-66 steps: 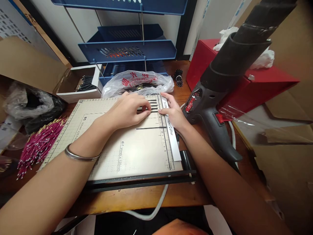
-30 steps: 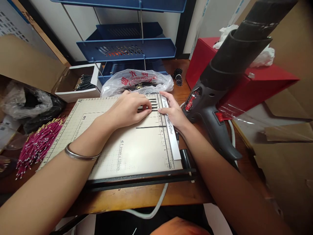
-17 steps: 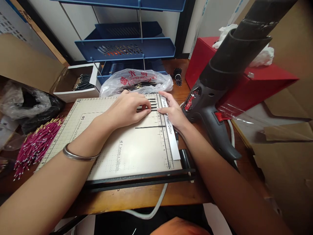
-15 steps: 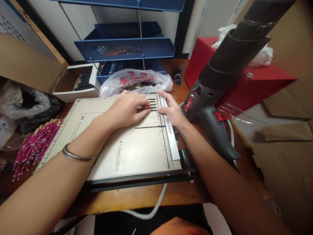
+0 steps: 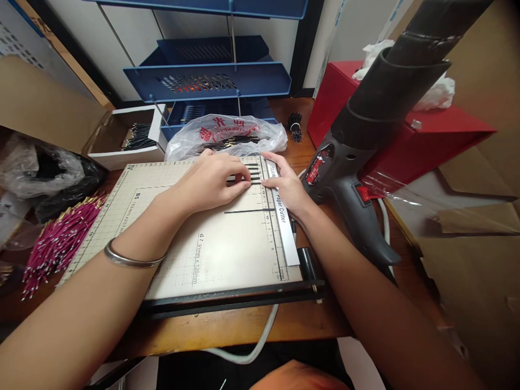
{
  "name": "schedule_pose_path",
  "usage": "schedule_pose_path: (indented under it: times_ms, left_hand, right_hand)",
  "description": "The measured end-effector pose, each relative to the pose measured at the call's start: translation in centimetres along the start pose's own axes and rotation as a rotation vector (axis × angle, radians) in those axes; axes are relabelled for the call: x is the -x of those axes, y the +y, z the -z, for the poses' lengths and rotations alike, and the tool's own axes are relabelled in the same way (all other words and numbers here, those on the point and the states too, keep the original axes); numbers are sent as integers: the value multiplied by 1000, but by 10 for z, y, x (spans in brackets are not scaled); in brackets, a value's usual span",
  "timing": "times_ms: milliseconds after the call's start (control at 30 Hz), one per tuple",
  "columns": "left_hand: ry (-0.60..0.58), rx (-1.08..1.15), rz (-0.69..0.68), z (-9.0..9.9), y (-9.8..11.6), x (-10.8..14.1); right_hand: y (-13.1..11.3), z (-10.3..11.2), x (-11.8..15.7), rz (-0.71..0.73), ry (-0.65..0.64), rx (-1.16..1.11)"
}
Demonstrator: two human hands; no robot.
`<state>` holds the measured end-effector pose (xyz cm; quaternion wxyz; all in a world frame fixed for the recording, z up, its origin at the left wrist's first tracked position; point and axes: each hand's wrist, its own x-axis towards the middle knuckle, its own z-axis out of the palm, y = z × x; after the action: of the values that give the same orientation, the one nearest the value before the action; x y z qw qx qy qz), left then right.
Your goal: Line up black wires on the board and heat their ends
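Note:
A cream paper cutter (image 5: pixel 227 238) with printed scales lies on the wooden table under both hands. On it, my left hand (image 5: pixel 213 177) is closed, thumb and fingertips pinching a thin black cord (image 5: pixel 255 182) that runs crosswise toward the cutting edge. More short black cords (image 5: pixel 252 165) lie side by side just beyond those fingers. A longer black cord (image 5: pixel 247 211) lies separately, nearer to me. My right hand (image 5: pixel 287 185) rests over the white guard strip (image 5: pixel 287 241), thumb and index finger apart, thumb tip touching near the cord's end. Its other fingers are hidden.
A black hot-air tool (image 5: pixel 345 162) stands at the right before a red box (image 5: pixel 439 130). Behind the cutter lie a clear plastic bag (image 5: pixel 182 142) and blue trays (image 5: pixel 211 78). Magenta cords (image 5: pixel 60 244) are heaped left, near a white box (image 5: pixel 122 157).

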<state>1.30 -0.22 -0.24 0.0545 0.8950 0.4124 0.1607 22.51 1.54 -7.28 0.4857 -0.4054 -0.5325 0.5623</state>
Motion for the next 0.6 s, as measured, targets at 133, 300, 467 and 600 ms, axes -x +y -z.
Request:
schedule_pose_path:
  times_ms: [133,300,467,600]
  left_hand:
    - [29,-7,-5,10,7,2]
    - [7,86,-106,18,22,4]
    - [-117,189,-210,8,28,4]
    - [-125,150,-221,6,24,3]
  right_hand:
    - [-1,-1,1,-4,15,-6]
    - [-1,-1,0,-11,23,-12]
    - [-4,-3,1,-20,30,-44]
    - [-6,-5,2,-21,36,-54]
